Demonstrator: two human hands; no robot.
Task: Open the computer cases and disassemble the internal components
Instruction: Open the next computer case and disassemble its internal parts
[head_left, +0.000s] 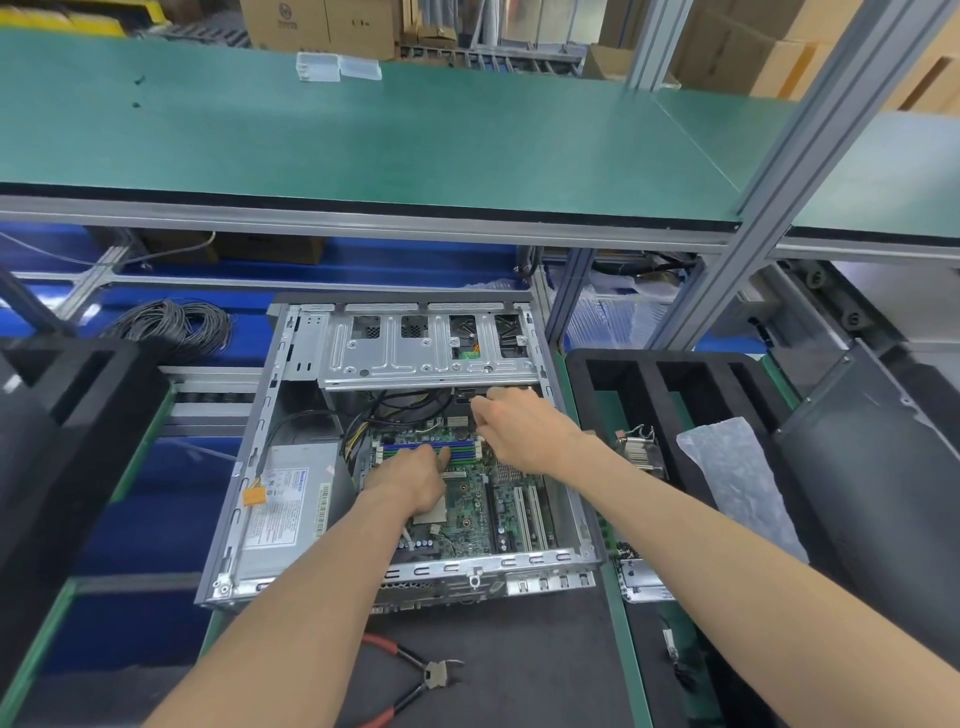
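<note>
An open grey computer case (260, 415) lies flat in front of me, its green motherboard (467, 506) exposed. My left hand (410, 478) rests on the board with its fingers reaching onto the blue and green memory slots (465, 451). My right hand (519, 431) is deeper in, fingers curled at the slots' right end near black cables (410, 402); what they pinch is hidden. A silver power supply (283, 506) fills the case's left side. A metal drive cage (426, 345) spans the far end.
Red-handled cutters (415, 675) lie on the dark mat in front of the case. Black foam trays stand left (67, 415) and right (675, 374); the right one has a heatsink (641, 452) and a plastic bag (737, 478). A cable coil (171, 325) lies behind.
</note>
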